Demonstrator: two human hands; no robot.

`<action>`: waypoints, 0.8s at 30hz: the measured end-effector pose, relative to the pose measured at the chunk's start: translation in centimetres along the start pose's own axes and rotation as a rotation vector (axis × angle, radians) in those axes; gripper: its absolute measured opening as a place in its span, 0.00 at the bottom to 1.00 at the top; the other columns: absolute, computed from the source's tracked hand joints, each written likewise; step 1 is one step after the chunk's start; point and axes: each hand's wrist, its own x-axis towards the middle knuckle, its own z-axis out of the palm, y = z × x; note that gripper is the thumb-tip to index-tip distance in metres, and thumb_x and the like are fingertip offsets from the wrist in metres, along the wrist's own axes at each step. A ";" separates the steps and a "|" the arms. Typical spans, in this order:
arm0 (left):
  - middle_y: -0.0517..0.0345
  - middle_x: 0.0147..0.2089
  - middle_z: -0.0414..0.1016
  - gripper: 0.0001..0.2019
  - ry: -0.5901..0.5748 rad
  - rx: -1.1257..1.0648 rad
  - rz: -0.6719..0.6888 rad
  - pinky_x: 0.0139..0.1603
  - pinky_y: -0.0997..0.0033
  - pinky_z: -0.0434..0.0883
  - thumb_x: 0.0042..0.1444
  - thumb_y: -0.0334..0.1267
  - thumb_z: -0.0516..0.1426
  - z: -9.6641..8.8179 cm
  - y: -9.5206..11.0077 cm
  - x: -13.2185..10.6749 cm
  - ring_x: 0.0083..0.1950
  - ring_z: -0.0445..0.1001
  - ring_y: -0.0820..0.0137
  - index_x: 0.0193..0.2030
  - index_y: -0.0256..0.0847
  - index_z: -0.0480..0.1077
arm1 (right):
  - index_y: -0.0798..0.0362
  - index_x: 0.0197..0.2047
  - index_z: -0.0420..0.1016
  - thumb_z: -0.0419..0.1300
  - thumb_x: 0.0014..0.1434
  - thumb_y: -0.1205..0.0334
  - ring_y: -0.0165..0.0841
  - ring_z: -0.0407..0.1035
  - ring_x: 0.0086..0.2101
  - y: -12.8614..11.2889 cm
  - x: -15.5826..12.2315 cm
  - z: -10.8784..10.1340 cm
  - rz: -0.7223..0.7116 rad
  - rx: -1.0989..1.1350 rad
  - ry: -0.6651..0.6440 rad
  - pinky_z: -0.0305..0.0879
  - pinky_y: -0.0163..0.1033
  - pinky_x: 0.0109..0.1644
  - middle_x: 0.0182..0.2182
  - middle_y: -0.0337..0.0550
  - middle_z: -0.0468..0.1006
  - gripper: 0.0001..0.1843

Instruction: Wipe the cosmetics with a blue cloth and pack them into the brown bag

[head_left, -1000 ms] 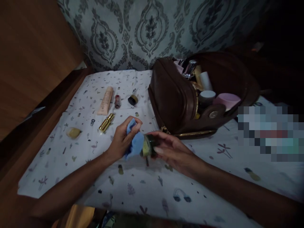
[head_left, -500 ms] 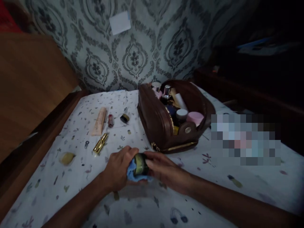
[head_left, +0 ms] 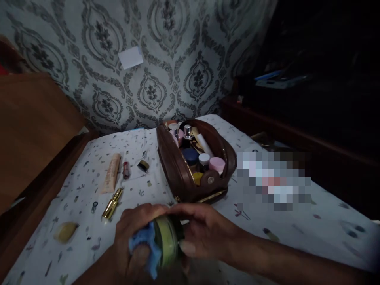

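Observation:
A round jar (head_left: 166, 241) with a yellow-green band and dark ends is held low in front of me, tilted on its side. My right hand (head_left: 212, 231) grips its right end, fingers over the top and thumb against the face. My left hand (head_left: 126, 227) is closed around the left end, pressing a blue cloth (head_left: 147, 241) on it. Part of the jar hides behind the fingers. Beyond my hands stands an unzipped brown cosmetic bag (head_left: 170, 174), filled with several jars and bottles, among them a pink-lidded jar (head_left: 217, 164) and a white-capped one (head_left: 204, 159).
Left of the bag lie a beige squeeze tube (head_left: 111, 174), a small red tube (head_left: 126, 170), a small dark container (head_left: 143, 165), a gold tube (head_left: 112, 205) and a yellowish teardrop-shaped item (head_left: 67, 232). A pixelated patch covers something on the printed sheet (head_left: 297, 233) at right.
My hands have come closer to me with the jar and cloth, and the jar looks larger and turned. The view has shifted, so the bag appears further left and lower.

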 end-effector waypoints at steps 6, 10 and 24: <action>0.54 0.47 0.80 0.15 0.049 0.040 0.004 0.44 0.67 0.74 0.67 0.35 0.50 -1.0 2.5 7.8 0.44 0.78 0.65 0.58 0.46 0.68 | 0.46 0.53 0.77 0.73 0.53 0.58 0.31 0.76 0.41 -6.2 -2.6 -1.4 -0.167 -0.266 0.201 0.73 0.35 0.45 0.43 0.42 0.80 0.23; 0.50 0.45 0.76 0.11 -0.064 0.265 0.181 0.43 0.64 0.74 0.66 0.37 0.52 -0.4 2.3 12.9 0.44 0.75 0.62 0.51 0.40 0.71 | 0.46 0.53 0.78 0.72 0.54 0.52 0.35 0.76 0.34 -10.5 -3.1 -3.1 -0.355 -0.531 0.415 0.73 0.39 0.37 0.36 0.43 0.81 0.24; 0.47 0.41 0.79 0.07 -0.411 0.591 0.380 0.27 0.63 0.70 0.59 0.42 0.59 1.8 1.8 16.3 0.43 0.78 0.54 0.37 0.41 0.70 | 0.57 0.51 0.75 0.63 0.62 0.64 0.37 0.72 0.38 -17.5 3.7 -6.9 -0.222 -2.147 0.364 0.60 0.37 0.36 0.45 0.50 0.77 0.15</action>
